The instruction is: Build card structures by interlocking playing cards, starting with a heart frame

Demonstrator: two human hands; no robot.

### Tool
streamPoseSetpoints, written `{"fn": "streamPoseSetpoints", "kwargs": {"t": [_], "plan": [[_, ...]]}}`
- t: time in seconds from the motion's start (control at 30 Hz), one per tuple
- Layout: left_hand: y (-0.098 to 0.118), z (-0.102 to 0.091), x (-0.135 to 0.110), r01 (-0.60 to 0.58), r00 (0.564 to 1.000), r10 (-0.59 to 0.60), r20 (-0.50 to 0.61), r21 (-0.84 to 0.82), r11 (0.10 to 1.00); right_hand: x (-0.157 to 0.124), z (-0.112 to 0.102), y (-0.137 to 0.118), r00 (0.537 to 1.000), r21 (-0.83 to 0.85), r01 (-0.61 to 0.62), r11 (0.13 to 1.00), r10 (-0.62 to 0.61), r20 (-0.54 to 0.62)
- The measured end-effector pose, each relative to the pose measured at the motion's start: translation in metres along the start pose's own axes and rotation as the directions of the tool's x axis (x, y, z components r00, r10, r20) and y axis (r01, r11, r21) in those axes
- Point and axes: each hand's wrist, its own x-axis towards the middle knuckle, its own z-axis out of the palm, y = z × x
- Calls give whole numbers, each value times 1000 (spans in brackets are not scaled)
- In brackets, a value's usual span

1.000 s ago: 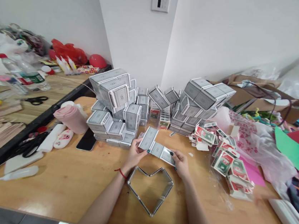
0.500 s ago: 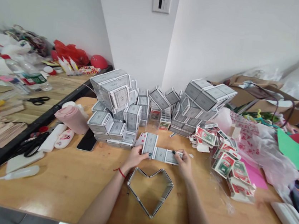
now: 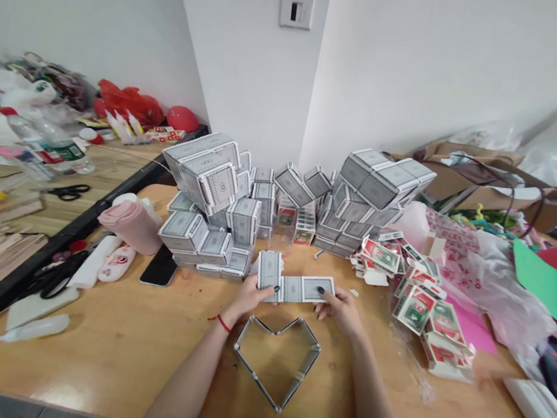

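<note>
My left hand and my right hand hold between them a strip of joined playing cards, grey patterned backs up. The left hand pinches the strip's left end, where one card stands upright. The right hand's fingers press on the strip's right end. Just in front of my hands a heart-shaped frame of cards stands on edge on the wooden table. A red string circles my left wrist.
Stacks of grey card blocks and more blocks are piled behind my hands. Red-and-green card boxes lie to the right on plastic. A phone, pink roll, scissors and glue bottle lie at left.
The card strip has come down from a tilted, raised hold to nearly flat and level. Both hands have dropped with it, closer to the heart frame.
</note>
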Motion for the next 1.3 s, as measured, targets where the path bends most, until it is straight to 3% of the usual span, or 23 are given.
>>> {"fn": "streamPoseSetpoints", "kwargs": {"t": [0.3,0.67,1.3], "plan": [[-2,7,1,-61,997,65,-49,68,996,-1,3,0,998,-31,47,998,-45,43],[-7,3,6,-86,994,91,-56,89,992,1,10,1,995,-27,104,994,-104,13],[-9,-1,7,-177,977,196,-84,194,965,3,12,1,997,-62,76,995,-75,24]]}}
